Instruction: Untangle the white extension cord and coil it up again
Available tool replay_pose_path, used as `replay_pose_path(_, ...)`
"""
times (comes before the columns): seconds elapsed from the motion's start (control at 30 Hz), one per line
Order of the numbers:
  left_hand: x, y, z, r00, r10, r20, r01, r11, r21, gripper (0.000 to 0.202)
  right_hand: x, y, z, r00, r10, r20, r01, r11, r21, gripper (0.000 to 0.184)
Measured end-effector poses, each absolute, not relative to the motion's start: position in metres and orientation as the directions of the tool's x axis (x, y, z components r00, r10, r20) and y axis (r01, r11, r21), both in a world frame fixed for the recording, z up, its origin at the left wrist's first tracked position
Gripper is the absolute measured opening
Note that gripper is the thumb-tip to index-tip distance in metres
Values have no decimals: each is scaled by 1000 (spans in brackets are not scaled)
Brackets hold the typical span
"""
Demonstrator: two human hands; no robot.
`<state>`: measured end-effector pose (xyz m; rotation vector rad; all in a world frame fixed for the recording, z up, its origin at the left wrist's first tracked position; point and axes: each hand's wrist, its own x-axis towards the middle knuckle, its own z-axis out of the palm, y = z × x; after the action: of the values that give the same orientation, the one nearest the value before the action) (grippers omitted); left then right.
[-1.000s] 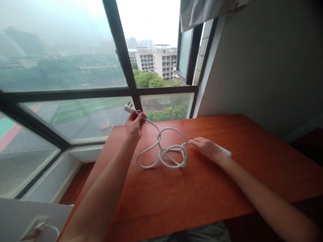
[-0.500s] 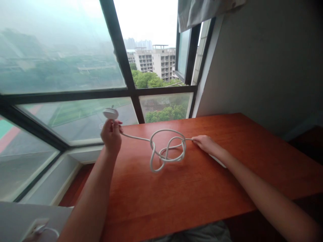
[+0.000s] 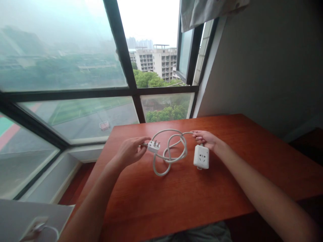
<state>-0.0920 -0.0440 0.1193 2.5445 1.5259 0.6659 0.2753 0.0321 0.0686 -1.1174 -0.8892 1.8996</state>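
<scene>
A white extension cord (image 3: 186, 151) is looped loosely above the table between my two hands. My left hand (image 3: 131, 151) pinches the cable right behind its white plug (image 3: 153, 146); the plug's metal prongs point up. At the other end my right hand (image 3: 205, 139) is closed on the cable near the white socket box (image 3: 201, 157). The box hangs just below those fingers, its socket holes facing me. Several turns of cable cross one another in the middle.
The reddish-brown wooden table (image 3: 176, 198) spans the space before me. Dark-framed windows (image 3: 101, 94) stand behind and to the left. A wall outlet (image 3: 37, 228) with a white plug and cable is at the lower left. A grey wall (image 3: 252, 67) rises at the right.
My left hand has moved right and down, bringing the plug beside the loops. My right hand has turned, and the socket box now shows below it. The loops hang slightly lower.
</scene>
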Motion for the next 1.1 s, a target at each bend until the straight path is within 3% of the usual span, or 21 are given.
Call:
replay_pose_path(0.17, -70, -51, 131, 418, 901, 118, 866, -435, 246, 29, 280, 27, 73, -378, 873, -307, -249, -416, -875, 14)
replay_pose_path(0.3, -61, -49, 132, 413, 909, 59, 885, -416, 209, 20, 276, 22, 79, -341, 882, -326, -298, -430, -852, 16)
replay_pose_path(0.43, -46, -44, 125, 261, 965, 24, 963, -262, 68, 19, 264, 9, 91, -262, 903, -341, -358, -419, -834, 25)
replay_pose_path(0.6, -20, -33, 117, 79, 996, -51, 997, -80, -19, 29, 256, -11, 110, -353, 924, -148, -201, -230, -952, 42)
replay_pose_path(0.77, -9, -16, 107, -12, 999, -45, 999, 14, 45, 29, 262, -27, 124, -561, 828, 8, 123, 93, -988, 68)
replay_pose_path(0.9, -8, -10, 101, -51, 998, -35, 993, 54, 107, 30, 258, -35, 125, -667, 744, 31, 191, 210, -959, 71)
replay_pose_path(1.1, -18, -5, 102, 59, 998, 16, 948, -61, 312, 31, 226, -41, 105, -614, 786, 72, 179, 228, -957, 70)
